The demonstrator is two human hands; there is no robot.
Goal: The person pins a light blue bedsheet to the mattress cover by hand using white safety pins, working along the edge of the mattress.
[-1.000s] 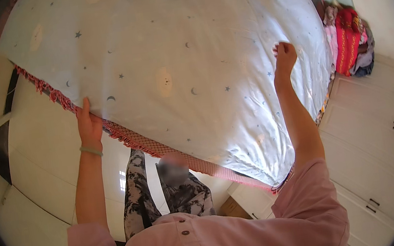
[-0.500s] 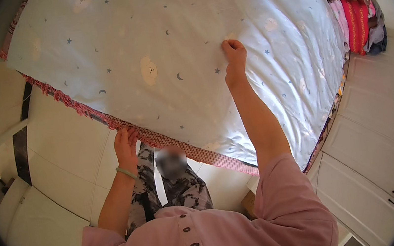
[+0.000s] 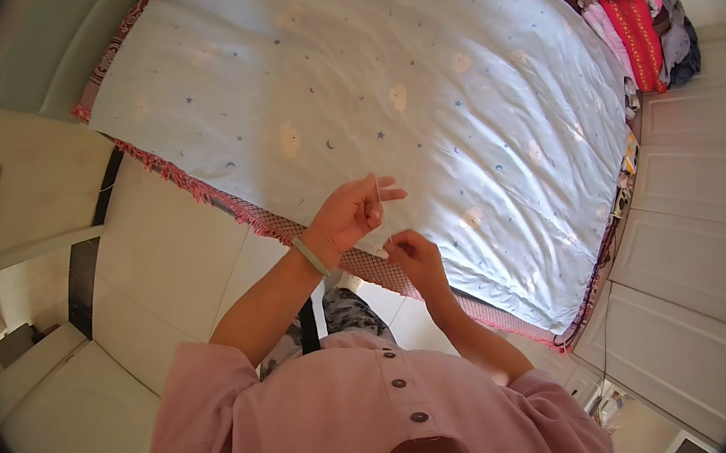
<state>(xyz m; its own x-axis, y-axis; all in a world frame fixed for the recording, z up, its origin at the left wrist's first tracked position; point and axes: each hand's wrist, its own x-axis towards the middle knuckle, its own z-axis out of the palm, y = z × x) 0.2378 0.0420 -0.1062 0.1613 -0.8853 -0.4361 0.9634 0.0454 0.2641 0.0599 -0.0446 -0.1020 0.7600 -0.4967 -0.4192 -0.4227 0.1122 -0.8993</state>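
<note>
Pale blue bedcover [image 3: 360, 62] spreads near white cabinets [image 3: 687, 248], right grip [image 3: 417, 261] pinching thread [image 3: 386, 218], left grip [image 3: 345, 218] unclear.

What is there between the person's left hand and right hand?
In the head view, a thin pale strand, like a thread, spans the gap between the left hand and the right hand; the pale patterned bedcover lies beneath.

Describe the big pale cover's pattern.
The cover has bluish stars and crescent moons, plus cream patches, best seen in the head view.
</note>
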